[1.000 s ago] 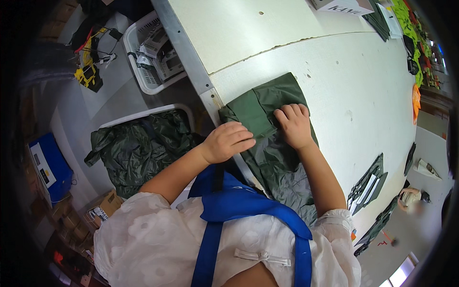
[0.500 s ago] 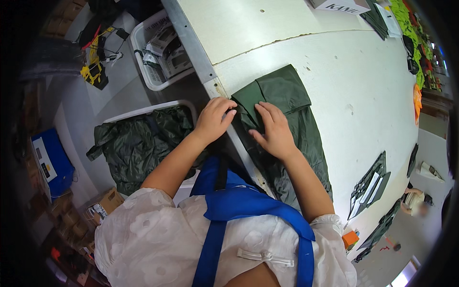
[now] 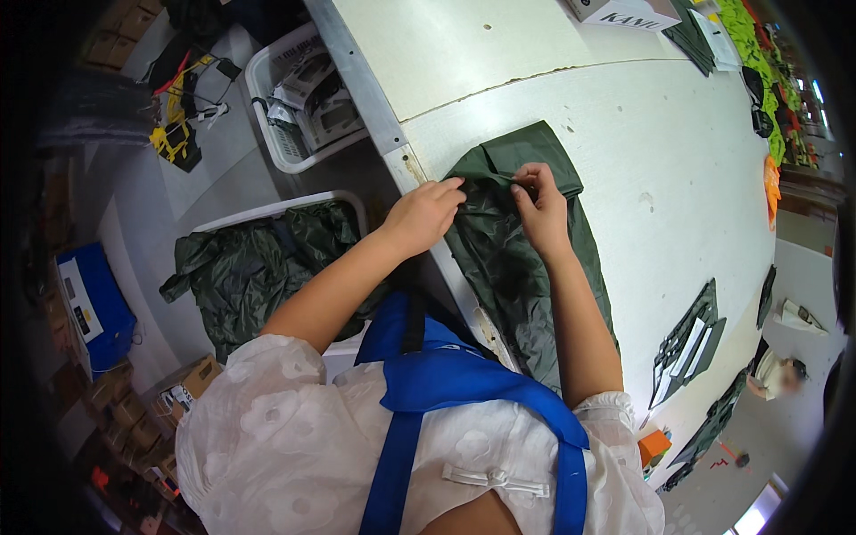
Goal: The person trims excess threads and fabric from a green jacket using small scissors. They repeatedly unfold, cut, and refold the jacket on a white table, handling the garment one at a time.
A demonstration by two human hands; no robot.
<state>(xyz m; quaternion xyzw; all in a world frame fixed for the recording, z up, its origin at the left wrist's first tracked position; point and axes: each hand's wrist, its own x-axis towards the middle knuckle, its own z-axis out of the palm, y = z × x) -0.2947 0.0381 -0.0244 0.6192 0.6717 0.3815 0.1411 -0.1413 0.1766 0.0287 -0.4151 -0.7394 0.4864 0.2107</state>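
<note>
A dark green, shiny piece of fabric [image 3: 508, 259] lies along the left edge of the white table, its far end folded over. My left hand [image 3: 426, 214] is at the table's edge, fingertips closed on the left side of the fabric. With fingers curled and the thumb against them, my right hand [image 3: 542, 207] pinches the fabric near the fold. Between the two hands the cloth is bunched and slightly raised. Whether the piece is a garment or a bag, I cannot tell.
Left of the table, more dark green fabric [image 3: 267, 267] spills over a white bin. Behind it stands a white basket [image 3: 294, 160] with packaged items. A white box [image 3: 629, 13] sits at the table's far side, a dark green strapped piece [image 3: 687, 343] at the right. Another person [image 3: 776, 374] is at far right.
My right hand has gone from lying flat on the fabric to pinching it, and has moved right. My left hand has shifted right onto the cloth, which is now rumpled between them.
</note>
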